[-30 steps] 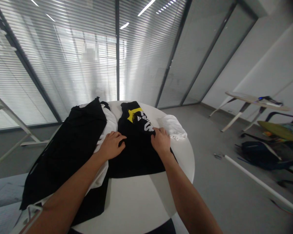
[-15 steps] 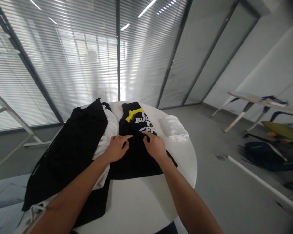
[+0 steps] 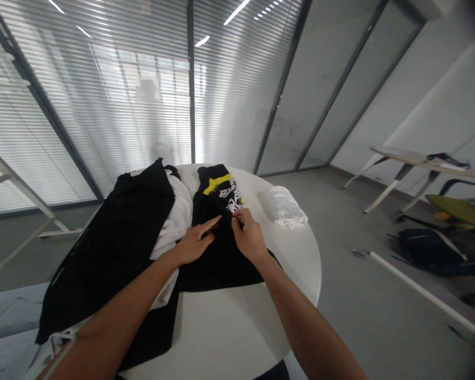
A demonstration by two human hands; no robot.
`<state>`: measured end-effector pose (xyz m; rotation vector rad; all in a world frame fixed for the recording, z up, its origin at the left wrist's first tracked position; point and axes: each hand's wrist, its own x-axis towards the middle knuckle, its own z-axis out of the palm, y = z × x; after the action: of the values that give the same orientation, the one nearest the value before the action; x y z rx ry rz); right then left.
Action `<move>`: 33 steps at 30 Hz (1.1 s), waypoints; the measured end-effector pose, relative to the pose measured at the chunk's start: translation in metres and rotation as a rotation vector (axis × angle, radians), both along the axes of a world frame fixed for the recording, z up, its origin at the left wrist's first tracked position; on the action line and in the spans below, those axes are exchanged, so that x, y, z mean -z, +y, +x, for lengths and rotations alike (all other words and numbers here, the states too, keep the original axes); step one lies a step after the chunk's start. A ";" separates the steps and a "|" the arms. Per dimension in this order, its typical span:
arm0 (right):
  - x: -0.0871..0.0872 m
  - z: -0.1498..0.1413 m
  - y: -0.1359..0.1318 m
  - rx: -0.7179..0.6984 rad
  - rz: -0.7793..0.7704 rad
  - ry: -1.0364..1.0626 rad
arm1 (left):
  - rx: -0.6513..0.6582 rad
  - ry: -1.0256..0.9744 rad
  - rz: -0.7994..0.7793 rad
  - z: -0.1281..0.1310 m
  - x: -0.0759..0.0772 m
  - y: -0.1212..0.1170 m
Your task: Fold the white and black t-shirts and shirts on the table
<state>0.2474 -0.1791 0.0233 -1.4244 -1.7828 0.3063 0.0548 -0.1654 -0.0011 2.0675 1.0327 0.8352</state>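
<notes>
A black T-shirt with a yellow and white print lies on a round white table. My right hand pinches a fold of this shirt near its middle, its fingers closed on the cloth. My left hand lies flat on the same shirt just to the left, fingers stretched toward the right hand and almost touching it.
A pile of black and white garments covers the table's left side. A folded white cloth sits at the right. On the floor to the right lie a dark backpack and a white pole; a low table stands beyond.
Both hands have moved inward toward the shirt's middle. The right hand carried the shirt's right edge leftward, folding it over and hiding part of the white print.
</notes>
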 end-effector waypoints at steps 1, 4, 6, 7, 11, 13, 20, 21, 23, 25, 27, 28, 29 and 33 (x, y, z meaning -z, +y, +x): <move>0.000 -0.001 0.000 -0.031 -0.003 -0.007 | 0.007 -0.023 -0.006 0.000 0.000 0.000; 0.001 -0.005 -0.004 -0.138 -0.016 -0.077 | 0.001 -0.071 -0.008 0.001 0.002 0.001; 0.001 -0.008 -0.006 -0.166 -0.024 -0.134 | -0.006 -0.089 -0.016 0.000 0.004 0.003; 0.002 -0.010 -0.007 -0.166 -0.026 -0.159 | -0.009 -0.095 -0.020 0.000 0.005 0.004; 0.001 -0.011 -0.008 -0.150 -0.017 -0.224 | -0.027 -0.069 -0.006 -0.001 0.007 0.006; 0.001 -0.011 -0.009 -0.146 -0.014 -0.268 | -0.051 -0.055 0.004 -0.001 0.006 0.006; -0.001 -0.016 -0.021 -0.063 0.051 -0.575 | -0.180 -0.285 -0.200 -0.002 -0.005 0.008; -0.001 -0.016 -0.021 -0.067 0.048 -0.560 | -0.184 -0.370 -0.277 -0.002 -0.006 0.008; 0.000 -0.014 -0.018 -0.110 0.032 -0.433 | -0.183 -0.550 -0.425 -0.003 -0.007 0.009; 0.003 -0.012 -0.012 -0.178 0.004 -0.215 | -0.170 -0.675 -0.525 -0.002 -0.008 0.009; 0.006 -0.009 -0.006 -0.221 -0.035 0.010 | -0.145 -0.715 -0.573 -0.002 -0.008 0.007; 0.007 -0.008 -0.004 -0.230 -0.059 0.105 | -0.124 -0.702 -0.584 -0.001 -0.008 0.006; 0.008 -0.007 -0.001 -0.234 -0.089 0.190 | -0.097 -0.667 -0.585 0.000 -0.008 0.004; 0.008 -0.006 0.004 -0.256 -0.243 0.469 | -0.008 -0.470 -0.450 0.004 -0.008 -0.002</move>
<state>0.2412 -0.1749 0.0153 -1.1569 -1.5672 0.9379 0.0590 -0.1671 0.0073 1.4032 0.8670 0.9341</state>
